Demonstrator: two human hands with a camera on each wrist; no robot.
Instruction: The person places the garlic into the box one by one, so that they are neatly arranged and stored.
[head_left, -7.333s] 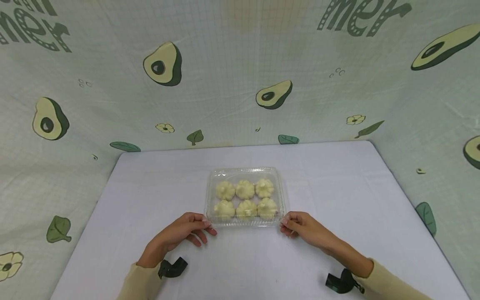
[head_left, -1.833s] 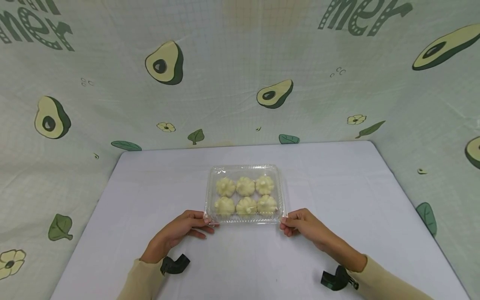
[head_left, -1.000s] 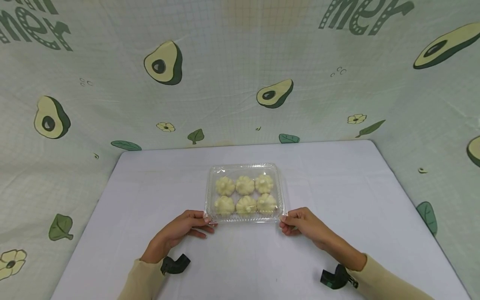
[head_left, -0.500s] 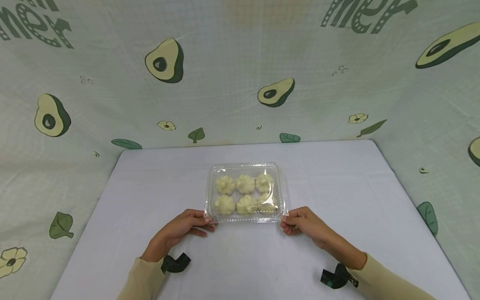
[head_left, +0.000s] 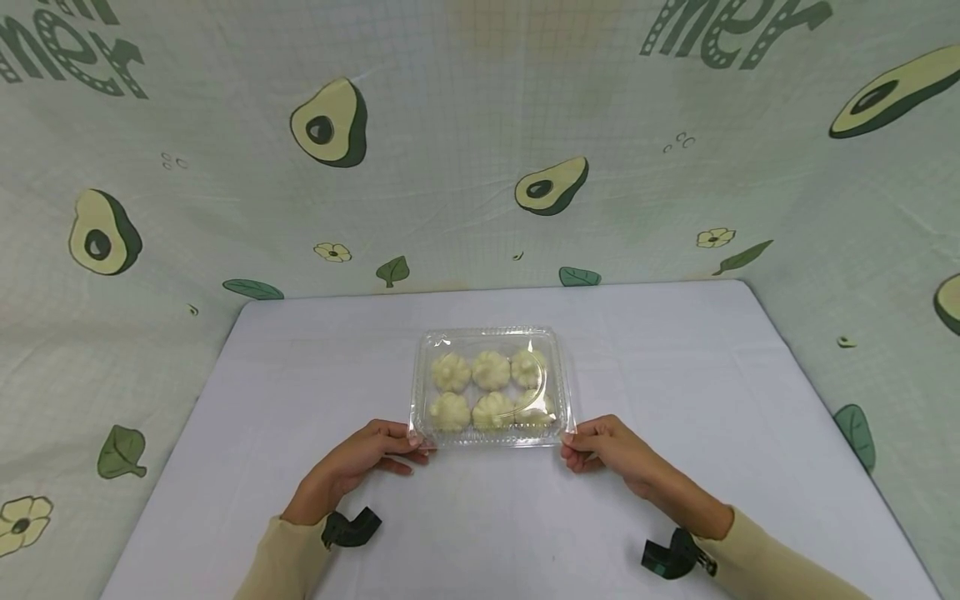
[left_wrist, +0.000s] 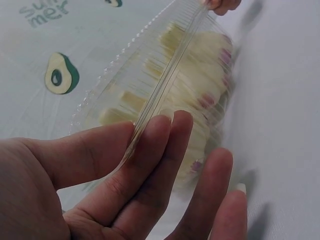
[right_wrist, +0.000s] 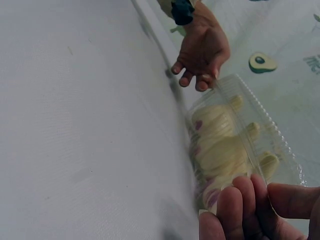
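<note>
A clear plastic clamshell box (head_left: pixel 487 439), its lid down, holds several pale garlic bulbs (head_left: pixel 492 410) in two rows. My left hand (head_left: pixel 363 457) pinches the near left corner of its rim between thumb and index finger, the other fingers spread below. At the near right corner, my right hand (head_left: pixel 611 454) pinches the rim the same way, fingers curled in under it. Purple patches show low on the bulbs (left_wrist: pixel 195 95) in the left wrist view. Side-on in the right wrist view, the box (right_wrist: pixel 235 135) stretches between both hands.
A white-covered table (head_left: pixel 480 525) lies beneath, bounded by a pale cloth backdrop (head_left: pixel 442 167) printed with avocados, leaves and flowers. Black wrist cameras (head_left: pixel 352 528) sit by both beige sleeves.
Since the earliest frame, both hands have taken hold of the box's near corners and the box appears slightly farther up the view. Over the last second hands and box hardly move.
</note>
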